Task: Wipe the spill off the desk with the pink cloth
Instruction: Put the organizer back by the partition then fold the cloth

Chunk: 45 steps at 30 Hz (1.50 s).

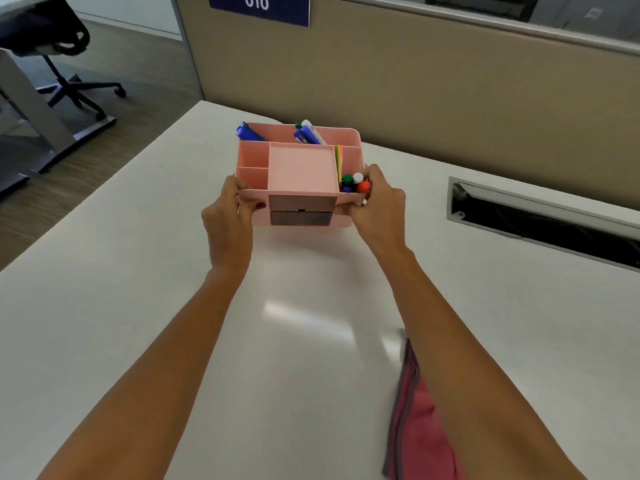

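A pink desk organizer (299,168) with pens and markers in its compartments and two dark drawers in front is gripped at both ends. My left hand (228,220) holds its left side and my right hand (375,213) holds its right side. The pink cloth (415,420), with a grey edge, lies on the white desk (138,306) near the front, partly hidden under my right forearm. No spill stands out on the desk; a bright glare patch lies in the middle.
A dark cable slot (540,220) is cut into the desk at the right. A beige partition (415,81) runs along the back. An office chair (62,50) and another desk's leg stand on the wood floor at the left.
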Each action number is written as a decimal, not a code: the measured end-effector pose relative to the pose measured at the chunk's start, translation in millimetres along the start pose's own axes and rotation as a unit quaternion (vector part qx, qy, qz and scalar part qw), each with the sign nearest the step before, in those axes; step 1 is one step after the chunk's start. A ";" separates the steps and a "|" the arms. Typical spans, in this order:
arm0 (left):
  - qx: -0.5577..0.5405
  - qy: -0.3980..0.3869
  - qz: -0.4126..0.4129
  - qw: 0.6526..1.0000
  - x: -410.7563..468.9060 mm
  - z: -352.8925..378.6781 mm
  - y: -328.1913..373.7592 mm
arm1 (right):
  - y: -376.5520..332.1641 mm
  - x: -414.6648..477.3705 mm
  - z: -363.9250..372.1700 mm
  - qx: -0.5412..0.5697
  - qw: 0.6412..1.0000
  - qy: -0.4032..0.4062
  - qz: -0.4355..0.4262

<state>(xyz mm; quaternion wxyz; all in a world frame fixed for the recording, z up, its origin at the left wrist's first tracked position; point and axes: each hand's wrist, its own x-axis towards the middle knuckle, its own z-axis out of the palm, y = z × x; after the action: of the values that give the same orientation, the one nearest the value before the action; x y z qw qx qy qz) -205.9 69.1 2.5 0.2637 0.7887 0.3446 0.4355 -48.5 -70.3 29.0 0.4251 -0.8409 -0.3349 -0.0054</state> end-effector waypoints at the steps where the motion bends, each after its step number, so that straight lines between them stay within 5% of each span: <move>1: -0.009 -0.016 0.006 1.000 4.3 13.5 5.9 | 9.1 4.4 -7.5 -0.005 1.000 0.011 0.012; 20: -0.096 -0.159 0.071 0.980 64.9 190.6 60.3 | 125.5 76.7 -69.9 -0.046 0.982 0.121 0.134; 45: -0.078 -0.204 -0.005 0.976 72.1 214.9 65.3 | 144.1 87.0 -62.1 -0.061 0.980 0.078 0.172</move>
<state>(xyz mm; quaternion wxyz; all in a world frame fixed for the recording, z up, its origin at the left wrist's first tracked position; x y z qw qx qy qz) 29.0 59.2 -17.8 0.3907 0.8363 0.2526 0.2900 118.0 -125.9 -8.3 0.3924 -0.9073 -0.1500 -0.0176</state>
